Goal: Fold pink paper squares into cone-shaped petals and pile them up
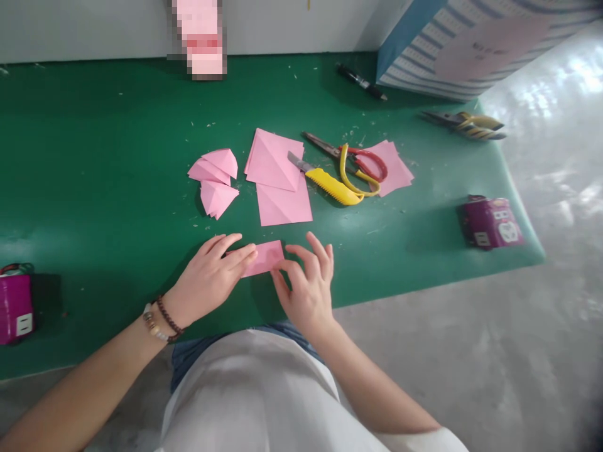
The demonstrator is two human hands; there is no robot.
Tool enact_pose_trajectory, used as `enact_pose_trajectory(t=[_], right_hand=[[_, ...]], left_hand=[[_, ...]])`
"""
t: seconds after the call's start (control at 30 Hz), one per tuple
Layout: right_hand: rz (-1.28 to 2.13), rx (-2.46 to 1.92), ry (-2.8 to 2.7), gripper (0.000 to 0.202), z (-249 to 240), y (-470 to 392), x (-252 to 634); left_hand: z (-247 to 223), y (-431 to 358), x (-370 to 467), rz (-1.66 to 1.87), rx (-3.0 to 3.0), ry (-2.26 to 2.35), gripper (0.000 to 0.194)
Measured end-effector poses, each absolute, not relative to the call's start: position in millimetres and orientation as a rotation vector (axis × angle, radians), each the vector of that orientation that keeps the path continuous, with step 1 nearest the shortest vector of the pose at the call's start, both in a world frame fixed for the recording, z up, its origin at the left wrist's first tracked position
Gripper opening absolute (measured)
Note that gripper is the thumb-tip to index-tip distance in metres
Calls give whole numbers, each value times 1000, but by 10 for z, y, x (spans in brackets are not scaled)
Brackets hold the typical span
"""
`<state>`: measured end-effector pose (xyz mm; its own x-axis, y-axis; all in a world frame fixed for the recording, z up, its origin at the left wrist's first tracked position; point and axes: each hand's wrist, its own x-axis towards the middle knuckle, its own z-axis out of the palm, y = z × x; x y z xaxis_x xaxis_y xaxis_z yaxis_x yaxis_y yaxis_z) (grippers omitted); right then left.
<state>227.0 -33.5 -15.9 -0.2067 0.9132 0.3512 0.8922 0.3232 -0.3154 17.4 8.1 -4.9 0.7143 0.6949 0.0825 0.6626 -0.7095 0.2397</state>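
Observation:
A pink sheet of paper (262,258), folded into a narrow strip, lies at the front of the green table between my hands. My left hand (211,270) holds down its left end, fingers stretched over the paper. At the right end, my right hand (306,279) pinches the lower corner between thumb and index finger, its other fingers raised. Just beyond are flat pink squares with crease lines (276,160). Folded pink paper pieces (214,169) lie to their left. A yellow utility knife (332,186) rests partly on the squares, touching scissors (360,166) with red and yellow handles.
More pink paper (391,169) lies under the scissors' handles. Farther right are pliers (466,123), a black pen (362,81) and a striped box (452,50). Purple blocks sit near the right edge (494,223) and far left (15,307). The green table (117,138) ends close to my body.

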Motion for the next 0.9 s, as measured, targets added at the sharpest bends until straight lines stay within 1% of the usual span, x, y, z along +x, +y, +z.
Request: enact_pose_trajectory(t=[0.17,0.47,0.6,0.9], right_hand=[[40,-1520,-2211,6,-279,-315,2067],[159,-1511,-2141,18,-288,-350,1810],[169,-1484,-2104,14,-315,-375,1721],[210,-1531,-2088,13,-333,-432,1619]], left_hand=[[-37,121,120,194,2714,1023,51],[-52,160,78,183,2713,995,43],[-47,166,70,211,2701,977,39],[-72,147,62,201,2676,1000,41]])
